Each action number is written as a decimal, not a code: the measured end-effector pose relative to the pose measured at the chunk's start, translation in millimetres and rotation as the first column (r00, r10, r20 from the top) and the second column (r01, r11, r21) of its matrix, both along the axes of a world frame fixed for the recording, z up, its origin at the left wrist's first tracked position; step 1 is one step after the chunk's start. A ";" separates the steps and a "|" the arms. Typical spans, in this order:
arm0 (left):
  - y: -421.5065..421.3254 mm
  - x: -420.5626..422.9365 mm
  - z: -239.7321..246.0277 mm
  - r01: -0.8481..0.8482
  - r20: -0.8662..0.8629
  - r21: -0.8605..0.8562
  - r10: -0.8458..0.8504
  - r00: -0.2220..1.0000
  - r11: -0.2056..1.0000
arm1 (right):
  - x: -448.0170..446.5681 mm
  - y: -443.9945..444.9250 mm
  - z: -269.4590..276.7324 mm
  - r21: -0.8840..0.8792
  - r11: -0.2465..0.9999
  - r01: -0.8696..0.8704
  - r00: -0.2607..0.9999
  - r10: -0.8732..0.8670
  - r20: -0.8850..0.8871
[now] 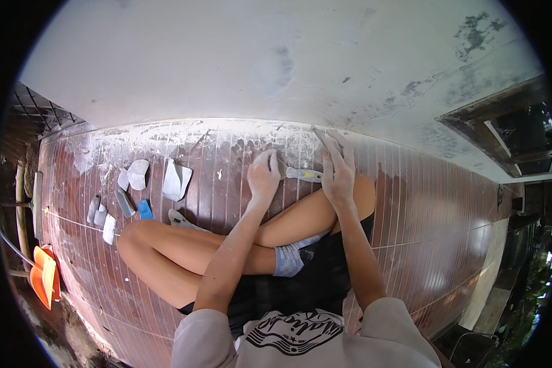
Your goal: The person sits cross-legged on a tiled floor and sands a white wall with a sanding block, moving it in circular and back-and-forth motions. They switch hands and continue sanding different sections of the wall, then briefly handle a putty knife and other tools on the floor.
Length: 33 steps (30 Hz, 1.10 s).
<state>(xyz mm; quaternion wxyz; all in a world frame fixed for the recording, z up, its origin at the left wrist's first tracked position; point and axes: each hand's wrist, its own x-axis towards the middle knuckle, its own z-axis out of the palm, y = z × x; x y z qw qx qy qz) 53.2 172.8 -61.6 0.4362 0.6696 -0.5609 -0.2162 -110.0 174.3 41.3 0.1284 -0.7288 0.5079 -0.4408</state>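
My right hand (338, 172), dusted white, holds a thin grey piece (319, 135), perhaps folded sandpaper, close to the foot of the white wall (202, 64). Fingers curled downward, my left hand (263, 172) is low over the dusty tiled floor (216, 179). Whether anything is under its fingers is hidden. Between the hands lies a putty knife (304, 175) with a pale handle marked in yellow; its blade points toward my left hand and is partly covered by it. White powder and dark damp spots mark the floor along the wall.
Folded white sheets (177, 180), curled pale pieces (138, 175), grey pieces (125, 203) and a blue block (145, 209) lie left of my crossed legs. An orange dustpan (45, 276) is at the far left. A wooden-framed opening (510, 133) is on the right.
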 end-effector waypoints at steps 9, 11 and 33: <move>18.7 51.5 -43.8 0.149 0.495 -0.026 -0.117 0.861 0.988 | -56.7 -82.3 65.2 -0.386 0.790 -0.476 0.664 0.035 -0.747; 16.6 48.8 -39.1 0.145 0.494 0.024 -0.138 0.858 0.989 | -63.7 -100.5 85.2 -0.412 0.749 -0.519 0.588 -0.037 -0.808; 14.6 49.2 -34.1 0.147 0.509 0.027 -0.141 0.849 0.989 | -37.0 -189.0 72.9 -0.288 0.599 -0.747 0.079 -0.350 -0.933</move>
